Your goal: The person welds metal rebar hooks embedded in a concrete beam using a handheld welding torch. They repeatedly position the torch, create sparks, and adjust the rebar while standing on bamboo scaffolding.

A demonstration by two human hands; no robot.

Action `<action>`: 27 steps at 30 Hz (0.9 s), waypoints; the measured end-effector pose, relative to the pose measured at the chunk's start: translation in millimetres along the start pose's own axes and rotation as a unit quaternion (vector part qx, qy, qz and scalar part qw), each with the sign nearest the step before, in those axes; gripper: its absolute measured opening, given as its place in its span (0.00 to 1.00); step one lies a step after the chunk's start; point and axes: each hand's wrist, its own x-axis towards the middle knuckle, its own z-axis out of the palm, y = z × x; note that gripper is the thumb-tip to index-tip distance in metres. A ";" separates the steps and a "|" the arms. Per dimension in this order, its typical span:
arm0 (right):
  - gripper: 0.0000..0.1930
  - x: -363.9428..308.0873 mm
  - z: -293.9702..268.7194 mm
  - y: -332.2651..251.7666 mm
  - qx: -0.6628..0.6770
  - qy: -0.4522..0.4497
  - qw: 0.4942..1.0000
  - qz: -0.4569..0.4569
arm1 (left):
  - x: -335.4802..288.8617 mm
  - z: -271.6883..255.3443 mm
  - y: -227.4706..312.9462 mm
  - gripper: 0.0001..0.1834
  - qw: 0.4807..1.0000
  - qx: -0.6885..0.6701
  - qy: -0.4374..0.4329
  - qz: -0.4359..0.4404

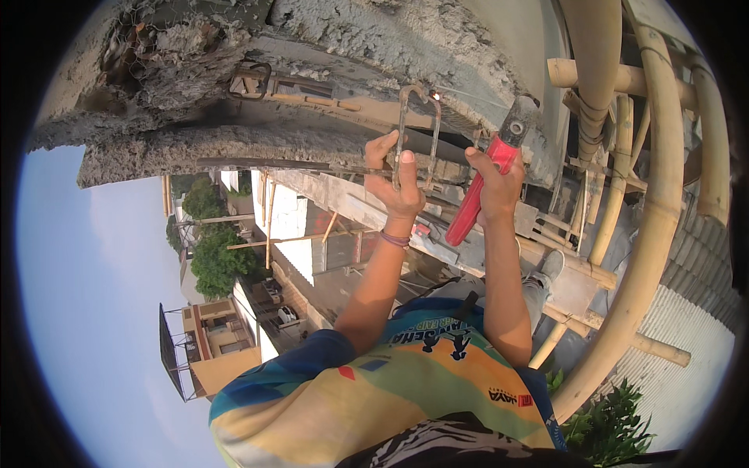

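A rusty U-shaped metal clamp stands with its bend upward at the edge of the rough concrete. My left hand is closed around one of its legs, thumb toward me. In my right hand is a red-handled hammer, gripped just below its dark grey head and tilted, with the handle end pointing down and left. The hammer is apart from the clamp, to its right. A small bright reddish spot shows beside the clamp's bend; I cannot make out what it is.
Thick bamboo poles form scaffolding on the right, with a shoe on a board below. Another metal clamp hangs at the concrete ledge. Corrugated roofing and trees lie below; a building stands left.
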 end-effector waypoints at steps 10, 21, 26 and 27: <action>0.23 2.8 2.5 0.3 -0.008 -0.009 1.000 0.005 | -0.2 0.3 3.1 0.18 1.000 0.001 -0.003 -0.017; 0.25 -0.1 2.8 -19.7 -0.062 0.013 0.998 -0.002 | -0.9 0.3 -2.3 0.17 1.000 -0.018 0.002 0.002; 0.22 3.1 4.4 -25.0 -0.124 0.016 0.992 -0.027 | 1.1 3.3 -1.9 0.15 0.999 -0.040 0.015 0.011; 0.22 3.8 4.6 -24.8 -0.130 0.009 0.991 -0.027 | 1.9 2.5 -1.3 0.15 0.999 -0.037 0.013 0.020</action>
